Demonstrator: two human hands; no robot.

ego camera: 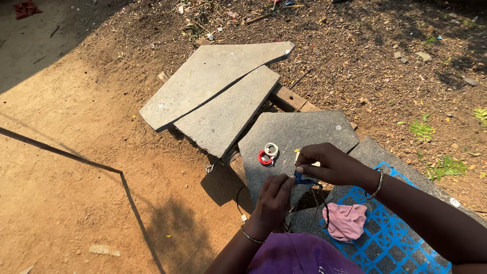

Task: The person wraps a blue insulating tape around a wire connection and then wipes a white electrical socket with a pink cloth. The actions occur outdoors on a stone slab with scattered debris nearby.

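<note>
While your right hand (pixel 329 165) and left hand (pixel 274 195) pinch the blue piece (pixel 303 177) | step: working it between fingertips | next: firm two-handed hold, tape rolls (pixel 267 153) just beyond.

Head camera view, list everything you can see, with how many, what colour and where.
stone slabs: several, grey, on the dirt, centre
rings: a few, red and white, on the near slab
pink cloth: one, on the blue mat
blue mat: one, lattice pattern, lower right
wood planks: brown, under the slabs
black cord: one, hanging below the hands
blue piece: one, small, between both hands
bracelets: one on each wrist
left hand: touching the blue piece
right hand: pinching the blue piece
</note>
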